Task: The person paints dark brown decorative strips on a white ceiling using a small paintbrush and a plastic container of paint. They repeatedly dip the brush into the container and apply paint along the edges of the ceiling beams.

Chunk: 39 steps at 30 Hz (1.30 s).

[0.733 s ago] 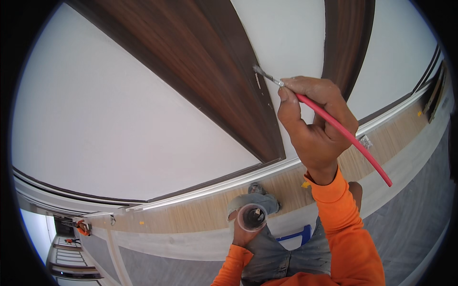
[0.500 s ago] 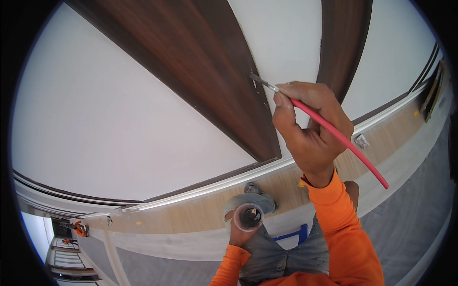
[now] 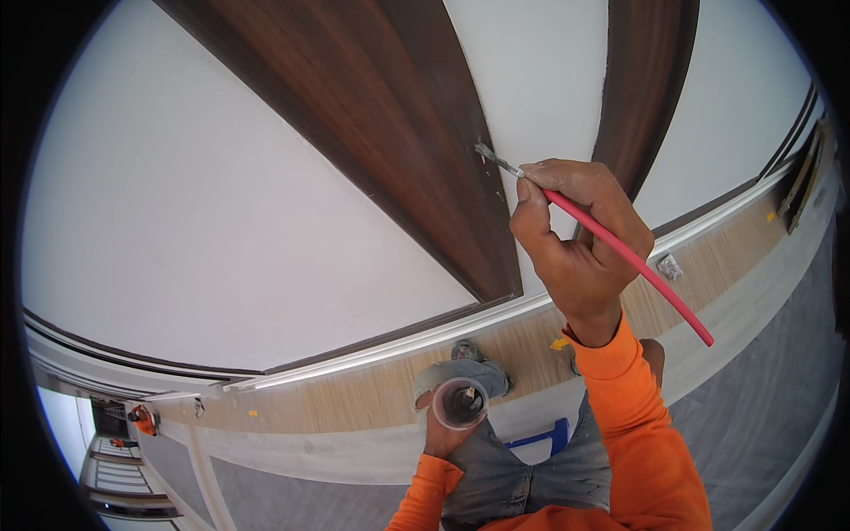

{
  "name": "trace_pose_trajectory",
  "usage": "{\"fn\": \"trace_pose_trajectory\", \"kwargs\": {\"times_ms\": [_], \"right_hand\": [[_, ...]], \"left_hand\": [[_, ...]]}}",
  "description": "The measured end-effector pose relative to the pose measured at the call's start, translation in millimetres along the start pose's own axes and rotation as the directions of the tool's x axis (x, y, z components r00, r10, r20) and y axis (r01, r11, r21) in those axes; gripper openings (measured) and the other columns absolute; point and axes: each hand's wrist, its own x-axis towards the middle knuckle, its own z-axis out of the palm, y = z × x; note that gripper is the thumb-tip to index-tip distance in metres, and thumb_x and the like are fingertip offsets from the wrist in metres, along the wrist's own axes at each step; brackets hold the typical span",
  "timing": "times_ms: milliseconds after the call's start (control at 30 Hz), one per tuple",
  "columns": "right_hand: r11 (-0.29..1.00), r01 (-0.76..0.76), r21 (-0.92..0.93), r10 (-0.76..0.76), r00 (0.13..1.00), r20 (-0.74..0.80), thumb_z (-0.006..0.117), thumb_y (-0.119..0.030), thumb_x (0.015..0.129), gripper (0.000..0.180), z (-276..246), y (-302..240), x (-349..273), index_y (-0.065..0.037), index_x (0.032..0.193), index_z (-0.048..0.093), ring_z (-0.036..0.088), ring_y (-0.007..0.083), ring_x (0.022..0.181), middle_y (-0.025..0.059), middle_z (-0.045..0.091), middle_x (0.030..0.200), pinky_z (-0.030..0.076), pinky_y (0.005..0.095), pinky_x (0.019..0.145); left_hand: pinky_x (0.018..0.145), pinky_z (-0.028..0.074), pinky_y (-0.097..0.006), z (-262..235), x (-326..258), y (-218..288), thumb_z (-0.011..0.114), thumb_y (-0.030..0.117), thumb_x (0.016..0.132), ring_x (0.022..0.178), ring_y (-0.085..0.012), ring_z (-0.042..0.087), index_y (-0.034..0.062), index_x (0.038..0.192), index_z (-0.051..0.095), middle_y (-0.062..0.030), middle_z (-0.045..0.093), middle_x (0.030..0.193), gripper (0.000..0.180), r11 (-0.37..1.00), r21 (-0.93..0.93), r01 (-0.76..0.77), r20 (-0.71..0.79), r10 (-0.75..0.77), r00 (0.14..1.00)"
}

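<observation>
Pinched in my right hand [image 3: 580,234] is a thin paintbrush [image 3: 633,261] with a long red handle and a metal collar. Its bristle tip meets the edge of a dark brown wood-grain panel [image 3: 381,115], beside several small pale marks along that edge. My left hand [image 3: 447,438] grips a clear plastic cup [image 3: 460,404] low down, above my thigh. Something dark lies in the cup, with a small pale bit in it; I cannot make out what it is.
White wall panels [image 3: 204,203] flank the brown one, and a second brown strip [image 3: 642,97] stands to the right. Below runs a wood-look floor [image 3: 336,403]. A blue-edged object [image 3: 558,436] lies between my legs. A small clear packet [image 3: 669,267] rests at right; a person in orange [image 3: 143,419] is far left.
The brush tip has shifted slightly down along the panel's edge, my right hand moving with it. The view has turned a little. My left hand still holds the cup.
</observation>
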Motion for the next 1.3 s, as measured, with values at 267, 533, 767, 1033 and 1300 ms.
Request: {"fn": "trace_pose_trajectory", "kwargs": {"times_ms": [267,533,767,1033,1300], "right_hand": [[0.997,0.066,0.050,-0.064,0.997,-0.040,0.079,0.011,0.087,0.021,2,-1,18,0.001,0.106,0.074,0.080,0.0202,0.086,0.0153,0.080,0.099,0.065,0.0280,0.075],[0.999,-0.010,0.033,0.009,1.000,0.010,0.083,0.010,0.083,0.023,-4,0,0,-0.002,0.102,0.075,0.079,0.0211,0.083,0.0108,0.079,0.094,0.064,0.0284,0.072],[0.999,0.033,0.005,-0.033,0.999,0.024,0.082,0.010,0.082,0.025,-3,-2,0,-0.002,0.102,0.074,0.080,0.0214,0.086,0.0106,0.079,0.095,0.064,0.0285,0.073],[0.997,0.063,-0.035,-0.063,0.998,-0.004,0.082,0.010,0.083,0.025,-4,-2,8,-0.002,0.104,0.075,0.080,0.0220,0.086,0.0125,0.079,0.096,0.066,0.0292,0.075],[0.994,0.053,-0.092,-0.044,0.994,0.097,0.083,0.009,0.082,0.026,-11,2,-11,-0.002,0.104,0.076,0.081,0.0229,0.087,0.0128,0.080,0.098,0.066,0.0300,0.075]], "left_hand": [[0.106,0.055,-0.042,0,0,10,0.100,0.021,0.071,0.121,-0.0322,0.068,0.0026,0.134,0.062,-0.0166,0.068,0.131,0.076,0.999,0.023,-0.029,-0.019,0.029,0.999],[0.105,0.056,-0.042,2,1,6,0.100,0.018,0.071,0.121,-0.0309,0.068,0.0023,0.134,0.062,-0.0160,0.068,0.129,0.074,1.000,-0.023,-0.016,-0.025,0.015,1.000],[0.105,0.056,-0.042,2,-2,-6,0.100,0.020,0.070,0.120,-0.0319,0.069,0.0026,0.134,0.062,-0.0168,0.068,0.129,0.076,0.999,-0.035,-0.008,-0.045,0.006,0.999],[0.105,0.056,-0.042,6,-3,-11,0.099,0.012,0.065,0.121,-0.0283,0.068,0.0020,0.138,0.056,-0.0155,0.066,0.131,0.085,1.000,-0.009,0.001,-0.017,-0.001,1.000],[0.103,0.057,-0.042,2,2,2,0.099,0.013,0.065,0.117,-0.0298,0.070,0.0025,0.134,0.059,-0.0154,0.068,0.126,0.081,0.999,0.024,-0.037,-0.025,0.038,0.999]]}}
